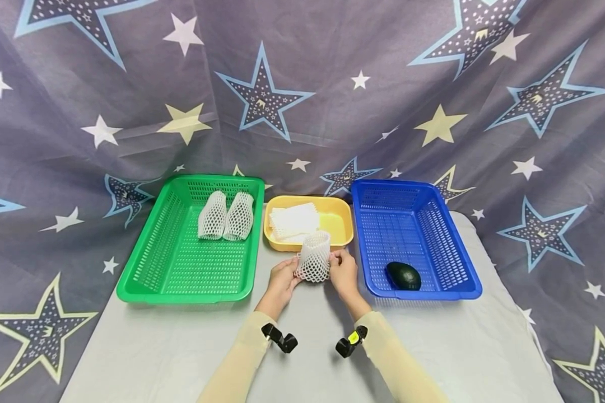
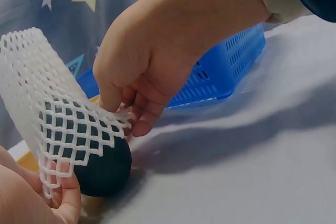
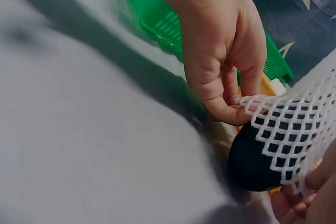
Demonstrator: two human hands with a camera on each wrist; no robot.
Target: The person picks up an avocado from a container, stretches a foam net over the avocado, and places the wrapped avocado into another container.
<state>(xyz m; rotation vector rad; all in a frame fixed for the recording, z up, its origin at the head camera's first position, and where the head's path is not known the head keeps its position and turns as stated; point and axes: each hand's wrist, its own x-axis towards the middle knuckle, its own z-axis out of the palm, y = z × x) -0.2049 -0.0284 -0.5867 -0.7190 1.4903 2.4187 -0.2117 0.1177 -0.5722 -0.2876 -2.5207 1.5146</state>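
Note:
In the head view a white foam fruit net stands upright between my hands, in front of the yellow tray. My left hand pinches the net's lower edge on one side; my right hand pinches that edge on the other. Both wrist views show a dark avocado partly inside the net, its rounded end sticking out below the open mesh edge. Another dark green avocado lies in the near part of the blue basket.
At left, a green basket contains two white foam nets, one net beside the other; their contents are hard to see. The yellow tray between the baskets has a pile of flat white nets. A star-patterned curtain hangs behind.

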